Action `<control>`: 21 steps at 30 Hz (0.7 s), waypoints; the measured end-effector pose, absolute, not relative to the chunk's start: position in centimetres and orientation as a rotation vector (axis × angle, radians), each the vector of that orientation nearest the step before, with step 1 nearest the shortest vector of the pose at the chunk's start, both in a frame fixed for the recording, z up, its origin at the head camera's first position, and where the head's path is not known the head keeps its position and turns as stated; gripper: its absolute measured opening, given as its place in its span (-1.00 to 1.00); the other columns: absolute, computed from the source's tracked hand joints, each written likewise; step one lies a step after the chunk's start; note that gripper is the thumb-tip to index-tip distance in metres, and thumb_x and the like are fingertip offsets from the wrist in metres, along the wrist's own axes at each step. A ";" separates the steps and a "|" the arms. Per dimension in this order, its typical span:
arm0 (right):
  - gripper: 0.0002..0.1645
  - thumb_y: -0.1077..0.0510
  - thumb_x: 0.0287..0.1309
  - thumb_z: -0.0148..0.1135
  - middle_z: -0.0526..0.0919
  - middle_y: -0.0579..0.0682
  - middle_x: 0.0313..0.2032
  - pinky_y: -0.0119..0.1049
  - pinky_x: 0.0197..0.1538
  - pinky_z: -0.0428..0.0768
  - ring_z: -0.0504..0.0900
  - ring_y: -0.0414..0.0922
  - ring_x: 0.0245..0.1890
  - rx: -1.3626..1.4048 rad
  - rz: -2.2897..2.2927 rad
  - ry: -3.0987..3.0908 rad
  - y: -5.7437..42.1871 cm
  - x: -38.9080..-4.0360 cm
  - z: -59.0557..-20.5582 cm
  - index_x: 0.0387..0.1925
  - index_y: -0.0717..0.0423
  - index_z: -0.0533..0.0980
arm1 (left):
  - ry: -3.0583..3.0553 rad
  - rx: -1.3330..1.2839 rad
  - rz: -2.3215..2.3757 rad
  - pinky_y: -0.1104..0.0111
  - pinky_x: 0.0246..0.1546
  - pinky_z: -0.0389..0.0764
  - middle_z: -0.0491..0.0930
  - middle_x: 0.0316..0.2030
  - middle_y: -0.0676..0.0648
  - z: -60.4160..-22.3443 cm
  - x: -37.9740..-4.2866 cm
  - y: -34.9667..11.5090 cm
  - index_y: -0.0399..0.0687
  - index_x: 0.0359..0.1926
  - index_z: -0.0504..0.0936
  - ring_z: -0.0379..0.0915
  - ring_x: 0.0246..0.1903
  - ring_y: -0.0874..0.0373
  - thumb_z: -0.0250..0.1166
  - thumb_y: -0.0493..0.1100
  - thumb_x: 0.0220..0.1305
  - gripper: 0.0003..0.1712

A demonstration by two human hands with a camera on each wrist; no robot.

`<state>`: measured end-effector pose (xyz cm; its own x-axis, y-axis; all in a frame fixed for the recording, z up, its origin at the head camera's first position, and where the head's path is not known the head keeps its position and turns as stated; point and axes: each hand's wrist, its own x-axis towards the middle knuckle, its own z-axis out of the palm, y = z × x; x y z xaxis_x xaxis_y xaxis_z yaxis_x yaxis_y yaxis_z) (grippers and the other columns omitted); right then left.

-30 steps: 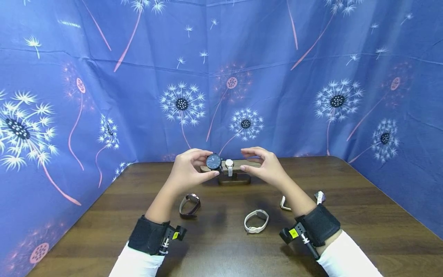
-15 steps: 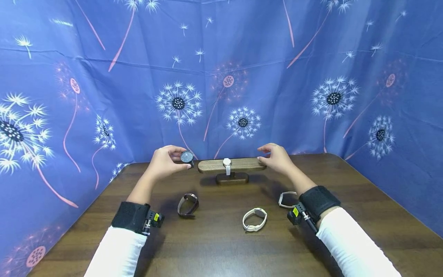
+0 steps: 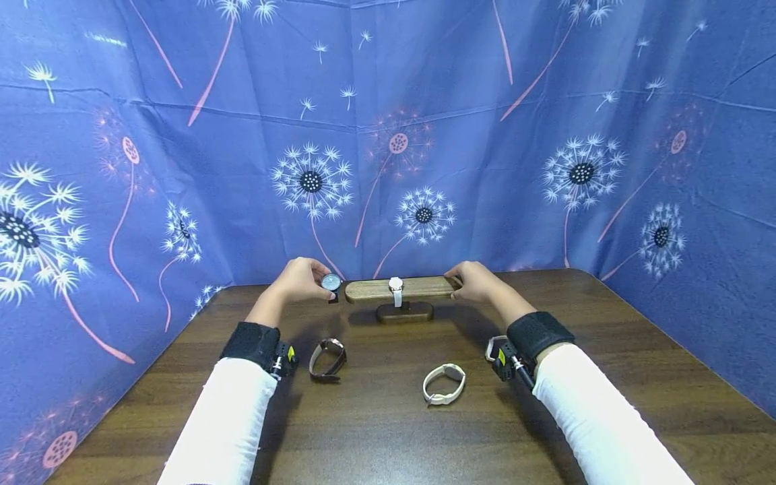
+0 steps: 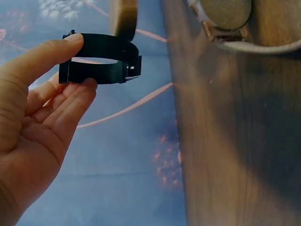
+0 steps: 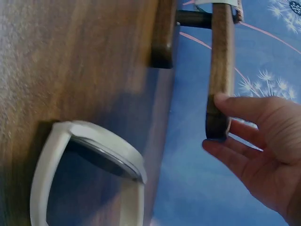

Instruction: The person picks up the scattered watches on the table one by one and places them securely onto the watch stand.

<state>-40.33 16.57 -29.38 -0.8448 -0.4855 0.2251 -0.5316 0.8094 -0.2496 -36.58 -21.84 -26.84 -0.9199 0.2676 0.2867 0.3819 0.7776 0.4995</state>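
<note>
My left hand (image 3: 301, 279) pinches a black wristwatch (image 3: 331, 283) between thumb and fingers, just off the left end of a wooden watch stand (image 3: 370, 289). In the left wrist view the black strap (image 4: 101, 73) forms a buckled loop. My right hand (image 3: 475, 281) grips the right end of the stand's bar, and the right wrist view shows thumb and fingers around the bar's end (image 5: 218, 113). A white-strapped watch (image 3: 396, 289) is fastened around the middle of the bar, above the dark base (image 3: 405, 312).
On the brown table (image 3: 364, 431) lie a dark-strapped watch (image 3: 327, 360) at left and a white watch (image 3: 444, 384) nearer the front. Another white-strapped watch (image 5: 101, 150) is partly behind my right wrist in the head view. A blue dandelion-print cloth (image 3: 485, 168) hangs behind.
The black watch in my left hand has moved left from before the bar to beyond its left end, and lower. My right hand has moved to the bar's right end and taken hold.
</note>
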 end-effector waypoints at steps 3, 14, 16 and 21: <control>-0.45 0.27 -0.01 0.44 0.66 0.24 -0.05 0.03 0.10 0.54 0.58 0.18 0.04 0.800 0.423 -2.857 16.4 -40.5 -29.6 0.07 0.35 0.56 | -2.795 -0.524 -0.812 0.18 -0.14 0.65 0.71 -0.24 -0.18 -27.2 -37.1 -21.3 -0.31 -0.10 0.67 0.66 -0.24 0.01 0.60 -0.18 -0.17 -0.45; -0.48 0.31 -0.03 0.40 0.68 0.22 -0.14 0.00 0.03 0.58 0.62 0.16 -0.05 0.850 0.300 -2.830 16.0 -40.5 -29.4 0.03 0.38 0.56 | -2.788 -0.608 -0.870 0.21 -0.12 0.64 0.72 -0.29 -0.13 -28.3 -38.3 -19.6 -0.29 -0.15 0.70 0.67 -0.29 0.08 0.58 -0.21 -0.14 -0.53; -0.48 0.31 -0.01 0.38 0.68 0.21 -0.16 -0.02 0.01 0.59 0.62 0.14 -0.07 0.861 0.286 -2.843 16.0 -40.5 -29.3 0.05 0.39 0.55 | -2.795 -0.607 -0.869 0.22 -0.11 0.64 0.72 -0.27 -0.13 -28.5 -38.5 -19.4 -0.29 -0.14 0.70 0.67 -0.27 0.08 0.59 -0.21 -0.13 -0.53; -0.47 0.31 0.02 0.37 0.68 0.21 -0.14 -0.04 0.02 0.59 0.62 0.14 -0.05 0.853 0.264 -2.856 15.9 -40.4 -29.2 0.08 0.38 0.54 | -2.798 -0.617 -0.845 0.21 -0.08 0.63 0.72 -0.27 -0.12 -28.8 -39.0 -18.8 -0.27 -0.13 0.70 0.66 -0.26 0.09 0.59 -0.19 -0.12 -0.53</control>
